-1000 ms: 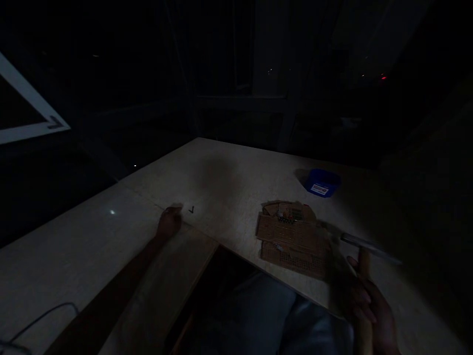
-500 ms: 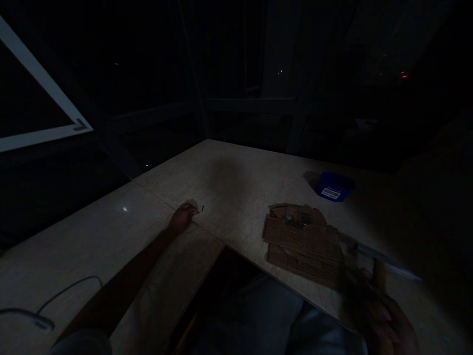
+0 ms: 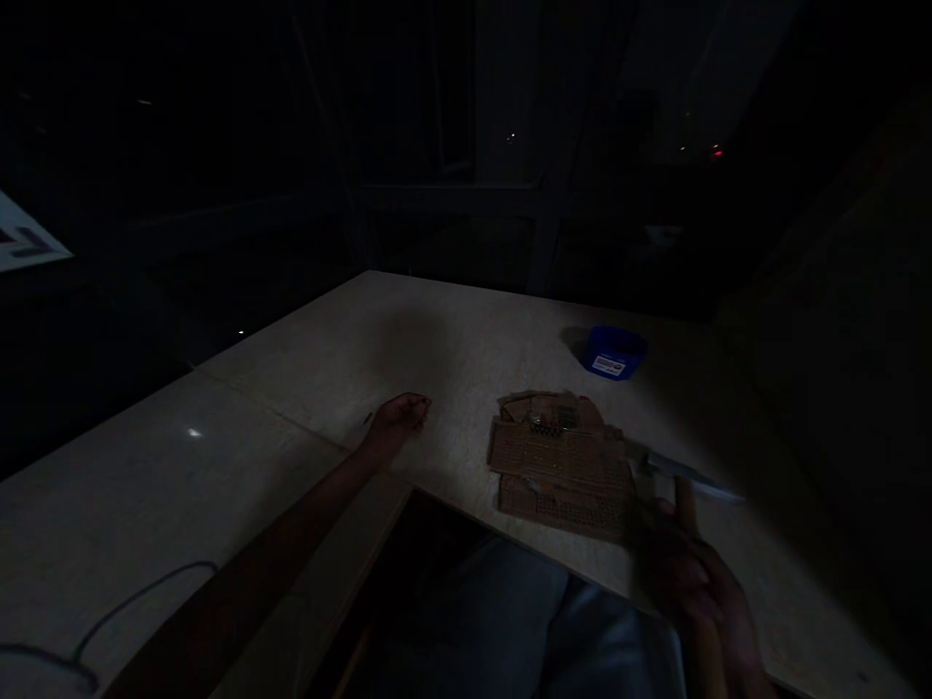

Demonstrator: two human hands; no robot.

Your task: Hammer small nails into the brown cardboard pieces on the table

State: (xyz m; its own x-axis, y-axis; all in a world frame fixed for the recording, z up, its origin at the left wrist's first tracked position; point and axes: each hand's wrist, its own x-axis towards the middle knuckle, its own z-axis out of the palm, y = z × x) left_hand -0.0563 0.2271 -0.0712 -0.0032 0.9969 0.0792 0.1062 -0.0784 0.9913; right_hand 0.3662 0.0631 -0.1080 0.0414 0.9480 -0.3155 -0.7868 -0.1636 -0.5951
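My left hand is closed in a pinch just above the table, left of a worn piece of brown cardboard. Between its fingertips is a small dark nail, barely visible in the dim light. Another thin dark nail lies on the table to the left of that hand. My right hand is wrapped around the wooden handle of a hammer, near the table's front edge. The metal head of the hammer is raised to the right of the cardboard. Several small shiny metal pieces lie on the cardboard's upper part.
A blue plastic container with a white label stands behind the cardboard. The pale table has an inner corner cut-out at my lap. A grey cable lies at the lower left. The surroundings are very dark.
My left hand has lifted from beside the two nails and moved right, toward the cardboard, with one nail pinched. My right hand still grips the hammer. The whole view has shifted right.
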